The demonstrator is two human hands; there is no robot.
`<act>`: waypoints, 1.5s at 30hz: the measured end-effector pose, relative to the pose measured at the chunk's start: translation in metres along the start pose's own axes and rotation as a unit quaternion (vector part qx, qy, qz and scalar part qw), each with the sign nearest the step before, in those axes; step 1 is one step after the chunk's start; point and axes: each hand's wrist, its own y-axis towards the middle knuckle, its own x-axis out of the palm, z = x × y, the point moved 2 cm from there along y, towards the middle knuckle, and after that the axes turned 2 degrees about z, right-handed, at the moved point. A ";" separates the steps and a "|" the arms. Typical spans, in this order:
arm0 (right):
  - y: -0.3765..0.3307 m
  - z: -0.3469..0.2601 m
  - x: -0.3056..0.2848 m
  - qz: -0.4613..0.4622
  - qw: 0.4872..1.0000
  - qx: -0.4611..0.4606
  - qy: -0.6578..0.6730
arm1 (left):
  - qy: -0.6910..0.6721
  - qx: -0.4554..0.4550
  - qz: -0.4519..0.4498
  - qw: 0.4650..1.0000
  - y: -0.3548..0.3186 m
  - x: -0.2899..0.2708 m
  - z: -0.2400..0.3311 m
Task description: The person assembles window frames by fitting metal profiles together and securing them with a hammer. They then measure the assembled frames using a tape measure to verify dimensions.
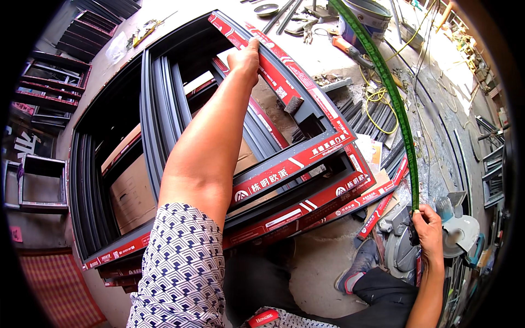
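Dark grey metal window frames (156, 104), with red printed film along their rails, lie stacked before me. My left hand (244, 61) reaches across the stack and is closed on the far right rail of the top frame, thumb along the top; the fingers beneath are hidden. My right hand (428, 227) is at the right, low down, pinching the lower end of a long green tape measure (406, 128). Its marked blade arches up past the top edge of the picture. A dark part, perhaps its case, shows under the fingers.
Beyond the stack stand a bucket (366, 19) and an orange-and-grey power tool (350, 50), with a yellow cord (381, 104) on the floor. A cut-off saw (459, 235) sits beside my right hand. More frames (44, 183) stand at the left.
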 end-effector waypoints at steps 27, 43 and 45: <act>-0.030 0.009 -0.034 0.049 0.998 -0.018 0.023 | -0.114 -0.057 -0.144 0.981 0.020 -0.007 0.032; -0.105 0.033 -0.100 0.191 0.959 -0.185 0.102 | 0.087 0.257 -0.295 0.916 -0.214 0.049 0.155; -0.113 0.037 -0.111 0.218 0.954 -0.183 0.099 | 0.183 0.309 -0.315 0.878 -0.239 0.053 0.155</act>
